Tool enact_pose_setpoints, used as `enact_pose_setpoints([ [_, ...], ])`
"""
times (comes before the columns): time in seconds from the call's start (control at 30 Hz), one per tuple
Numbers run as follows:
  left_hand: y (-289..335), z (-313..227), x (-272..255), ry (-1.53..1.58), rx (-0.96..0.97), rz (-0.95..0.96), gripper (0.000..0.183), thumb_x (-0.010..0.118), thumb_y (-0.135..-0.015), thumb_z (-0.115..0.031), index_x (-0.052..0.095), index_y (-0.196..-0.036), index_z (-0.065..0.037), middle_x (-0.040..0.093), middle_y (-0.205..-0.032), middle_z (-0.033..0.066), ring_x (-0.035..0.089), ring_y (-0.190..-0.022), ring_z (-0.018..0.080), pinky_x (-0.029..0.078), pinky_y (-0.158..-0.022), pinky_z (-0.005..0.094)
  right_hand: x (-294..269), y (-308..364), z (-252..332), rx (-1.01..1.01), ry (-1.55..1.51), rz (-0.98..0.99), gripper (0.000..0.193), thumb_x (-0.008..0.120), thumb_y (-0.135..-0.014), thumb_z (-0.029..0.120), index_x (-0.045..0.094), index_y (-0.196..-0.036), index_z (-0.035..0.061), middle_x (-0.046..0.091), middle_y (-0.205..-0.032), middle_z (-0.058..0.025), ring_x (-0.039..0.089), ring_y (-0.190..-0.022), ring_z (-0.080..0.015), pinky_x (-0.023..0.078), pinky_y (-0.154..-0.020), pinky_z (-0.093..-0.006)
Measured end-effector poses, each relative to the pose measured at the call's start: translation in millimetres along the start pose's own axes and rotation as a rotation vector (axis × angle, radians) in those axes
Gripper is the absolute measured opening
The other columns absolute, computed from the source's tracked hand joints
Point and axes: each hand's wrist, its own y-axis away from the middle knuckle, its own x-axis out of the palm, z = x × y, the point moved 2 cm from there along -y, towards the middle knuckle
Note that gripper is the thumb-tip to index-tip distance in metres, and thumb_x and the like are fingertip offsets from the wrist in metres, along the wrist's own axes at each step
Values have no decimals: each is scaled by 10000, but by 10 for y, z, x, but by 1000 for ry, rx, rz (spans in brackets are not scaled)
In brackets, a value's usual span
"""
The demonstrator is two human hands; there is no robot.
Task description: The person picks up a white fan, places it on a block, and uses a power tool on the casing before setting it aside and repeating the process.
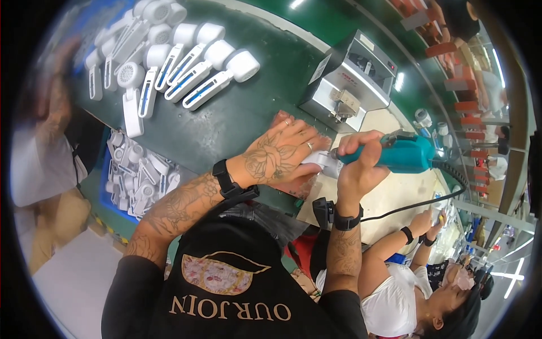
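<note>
My right hand (361,172) is wrapped round a teal electric screwdriver (409,155), its tip pointing left at a white plastic piece (323,162). That piece lies under the fingers of my left hand (276,150), which grips it from the left, thumb on the near side. Much of the piece is hidden by both hands, so its full shape does not show. Beneath it is a reddish-brown pad (299,186). The screwdriver's bit meets or nearly meets the white piece; contact cannot be made out.
Several white handles with round heads, like shower heads (206,85), lie on the dark green table (226,133). A blue crate (116,206) holds more. A grey-and-black machine (355,79) stands beyond my hands. A black cable (418,203) loops at right. Co-workers sit on both sides.
</note>
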Motion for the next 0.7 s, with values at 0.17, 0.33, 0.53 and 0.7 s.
enact_pose_setpoints([
  [0.17, -16, -21, -16, -23, -2, -11, 496, 637, -912, -416, 590, -1275, -81, 595, -1145, 99, 534, -1127, 278, 392, -1038, 423, 17, -16, -15, 12, -26, -4, 375, 628, -1002, 343, 502, -910, 2, 507, -685, -75, 510, -588, -194, 449, -560, -324],
  [0.33, -1, -1, -2, -31, 4, -35, 486, 633, -914, -409, 599, -1259, -68, 597, -1140, 107, 537, -1118, 284, 401, -1033, 432, 42, -69, 65, 110, 65, -26, 379, 598, -1017, 349, 537, -982, -24, 519, -703, -74, 530, -615, -190, 458, -578, -318],
  [0.53, 32, -18, -67, 20, -3, -17, 460, 628, -915, -387, 603, -1249, -73, 602, -1115, 108, 541, -1095, 282, 407, -1024, 429, 293, -466, 213, -76, 141, -77, 373, 571, -1034, 340, 581, -1057, -33, 547, -725, -58, 558, -653, -166, 468, -612, -292],
  [0.7, 14, -43, -59, 47, 1, -11, 437, 624, -910, -362, 600, -1249, -88, 602, -1111, 102, 542, -1092, 277, 407, -1021, 417, 289, -638, -54, -154, 112, 20, 322, 609, -1019, 294, 564, -1002, -25, 563, -717, -51, 565, -639, -159, 472, -613, -289],
])
